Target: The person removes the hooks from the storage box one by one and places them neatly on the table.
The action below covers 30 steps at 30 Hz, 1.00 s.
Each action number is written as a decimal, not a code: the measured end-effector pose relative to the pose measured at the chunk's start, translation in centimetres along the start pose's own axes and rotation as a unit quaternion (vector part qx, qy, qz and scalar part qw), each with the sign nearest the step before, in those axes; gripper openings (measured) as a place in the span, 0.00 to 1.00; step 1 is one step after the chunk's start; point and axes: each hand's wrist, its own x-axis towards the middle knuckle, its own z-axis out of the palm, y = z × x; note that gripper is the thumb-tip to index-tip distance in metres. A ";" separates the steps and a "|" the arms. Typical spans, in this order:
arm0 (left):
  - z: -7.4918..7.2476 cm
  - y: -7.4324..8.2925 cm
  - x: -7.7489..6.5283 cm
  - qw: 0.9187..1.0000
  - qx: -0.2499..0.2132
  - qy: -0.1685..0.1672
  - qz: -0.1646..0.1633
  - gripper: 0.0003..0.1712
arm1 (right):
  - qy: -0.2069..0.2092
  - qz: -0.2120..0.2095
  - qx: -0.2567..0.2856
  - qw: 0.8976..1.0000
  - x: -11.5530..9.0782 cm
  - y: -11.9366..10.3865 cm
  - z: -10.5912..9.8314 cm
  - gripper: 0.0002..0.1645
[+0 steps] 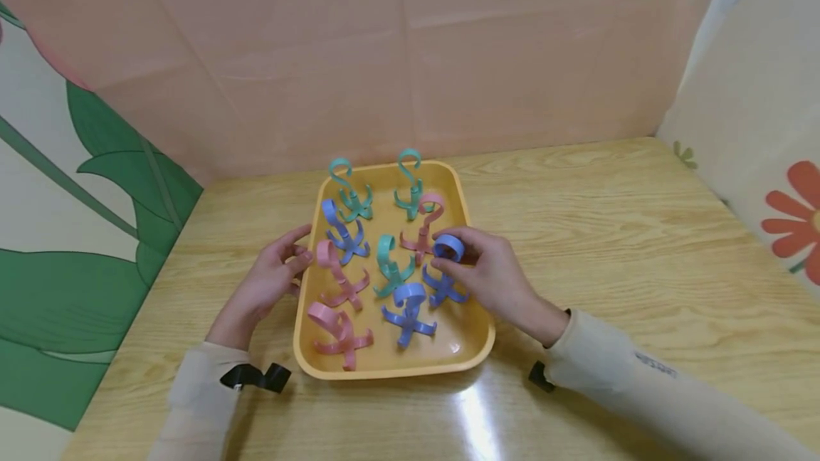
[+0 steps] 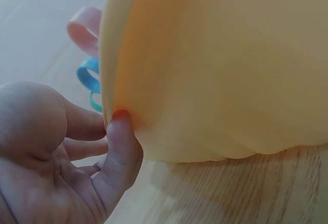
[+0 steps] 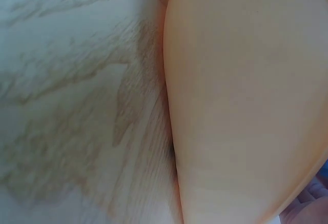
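A yellow plastic tray [image 1: 396,368] holds several pink, blue and green plastic hooks, each with a curled strip on top and curved prongs below. My right hand [image 1: 490,269] reaches over the tray's right rim, and its thumb and index finger pinch the curled top of a blue hook [image 1: 446,289]. This hook's prongs are low in the tray. At the left rim my left hand [image 1: 275,276] pinches the tray edge; in the left wrist view a fingertip [image 2: 122,115] presses its outer wall. A pink hook [image 1: 419,240] stands just left of the pinched one.
The tray sits on a wood-grain table [image 1: 608,233]. Another blue hook [image 1: 410,322] is near the tray's front, pink hooks [image 1: 342,340] line its left side, and green hooks [image 1: 354,201] are at its back. A pink sheet [image 1: 410,55] hangs behind the table.
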 end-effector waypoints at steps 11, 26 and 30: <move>0.1 0.0 0.1 1.000 0.003 0.004 -0.001 0.33 | 0.003 0.004 -0.002 1.000 -0.1 -0.3 -0.2 0.16; 0.2 0.0 -0.2 1.000 0.005 0.010 -0.015 0.33 | -0.011 -0.014 0.035 0.999 0.0 -1.9 -1.3 0.12; 0.2 0.0 -0.2 1.000 0.005 0.009 -0.012 0.33 | -0.009 -0.021 0.041 0.999 0.0 -2.5 -1.7 0.12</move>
